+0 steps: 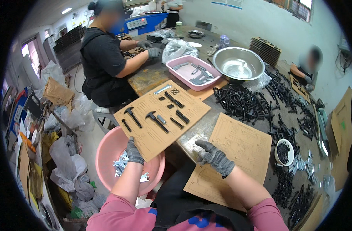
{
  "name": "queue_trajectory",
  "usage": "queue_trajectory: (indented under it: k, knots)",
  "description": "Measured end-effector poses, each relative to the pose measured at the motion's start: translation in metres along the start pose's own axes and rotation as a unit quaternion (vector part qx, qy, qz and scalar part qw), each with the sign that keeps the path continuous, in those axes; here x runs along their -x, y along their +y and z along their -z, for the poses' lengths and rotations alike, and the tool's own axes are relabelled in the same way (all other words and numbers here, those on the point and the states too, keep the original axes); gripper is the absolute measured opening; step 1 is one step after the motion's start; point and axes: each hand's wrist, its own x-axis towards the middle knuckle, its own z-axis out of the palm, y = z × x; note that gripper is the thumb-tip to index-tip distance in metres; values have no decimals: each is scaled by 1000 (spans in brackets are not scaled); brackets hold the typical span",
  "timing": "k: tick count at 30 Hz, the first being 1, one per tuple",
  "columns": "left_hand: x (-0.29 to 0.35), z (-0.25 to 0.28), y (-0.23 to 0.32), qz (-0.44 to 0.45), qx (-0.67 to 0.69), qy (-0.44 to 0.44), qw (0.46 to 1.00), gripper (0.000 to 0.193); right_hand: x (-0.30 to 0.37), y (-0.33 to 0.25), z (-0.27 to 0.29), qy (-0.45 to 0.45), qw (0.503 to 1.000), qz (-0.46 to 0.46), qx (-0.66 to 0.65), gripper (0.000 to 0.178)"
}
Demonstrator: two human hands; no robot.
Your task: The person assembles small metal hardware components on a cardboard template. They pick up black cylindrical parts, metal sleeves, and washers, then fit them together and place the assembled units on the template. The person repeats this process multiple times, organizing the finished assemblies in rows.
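Note:
My left hand (134,151), in a grey glove, grips the near edge of a brown cardboard sheet (145,148) and holds it tilted above a pink tub. Black bolts, hammer-shaped black parts (156,121), small black pieces, rings and a silver open-ended wrench (162,89) sit on its printed outlines. My right hand (216,157), also gloved, hovers over the left part of a second printed cardboard sheet (241,150) with nothing on it. Its fingers are loosely bent and apart, and I see nothing in them.
The pink tub (102,161) holds silver wrenches. On the table are a pink tray (193,82) of grey metal parts, a steel bowl (238,63), heaps of black bolts (241,102) and a white cup (284,152) of black rings. Two co-workers sit left and right; another person stands behind.

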Motion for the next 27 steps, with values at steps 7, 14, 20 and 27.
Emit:
queue_trajectory:
  k: [7,14,20,27]
  knots:
    - [-59,3,27,-80,-133,124,980,42,72,8,57,76,995,-60,-39,38]
    - [-136,100,92,-220,-248,121,936,33,108,6,92,174,983,-61,-15,31]
    - [-53,-4,52,-462,-460,105,751,38,127,30,108,180,975,-80,104,27]
    - [16,-155,-110,-385,-560,-249,690,30,102,44,108,128,956,86,249,22]
